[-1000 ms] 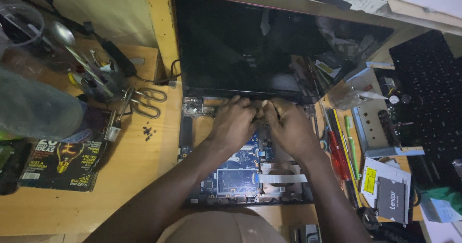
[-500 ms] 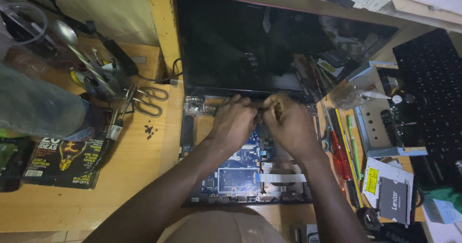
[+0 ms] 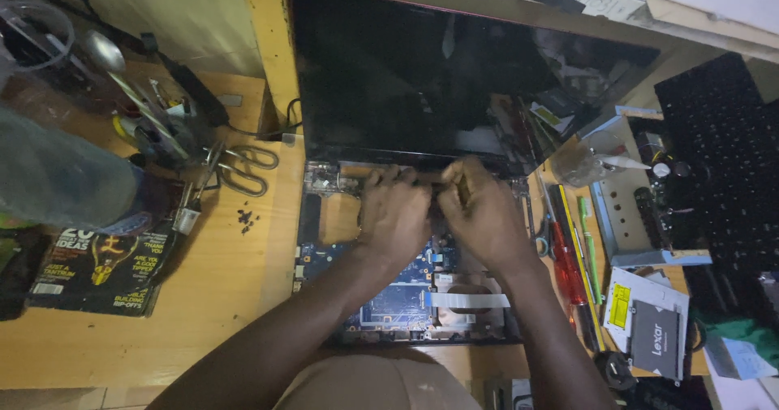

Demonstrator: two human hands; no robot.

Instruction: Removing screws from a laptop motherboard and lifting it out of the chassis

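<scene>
Both hands have edged slightly toward the hinge since half a second ago, otherwise keeping their place over the opened laptop base (image 3: 381, 296). At the far edge of that base, the left hand (image 3: 395, 219) presses with curled fingers on the hinge strip just below the dark screen (image 3: 422, 77), and the right hand (image 3: 485, 215) sits touching it on the right, fingers bent down onto the same strip; whether either pinches anything cannot be told, as the fingertips hide it. Nearer lies the bare blue circuit board (image 3: 398, 300), partly covered by the forearms. Right of the base lie a red-handled screwdriver (image 3: 568, 268) and a green tool (image 3: 588, 243), then a boxed drive (image 3: 649, 333). Left on the wooden table (image 3: 235, 296) are scissors (image 3: 243, 170), small dark screws (image 3: 245, 217) and a magazine (image 3: 101, 268).
</scene>
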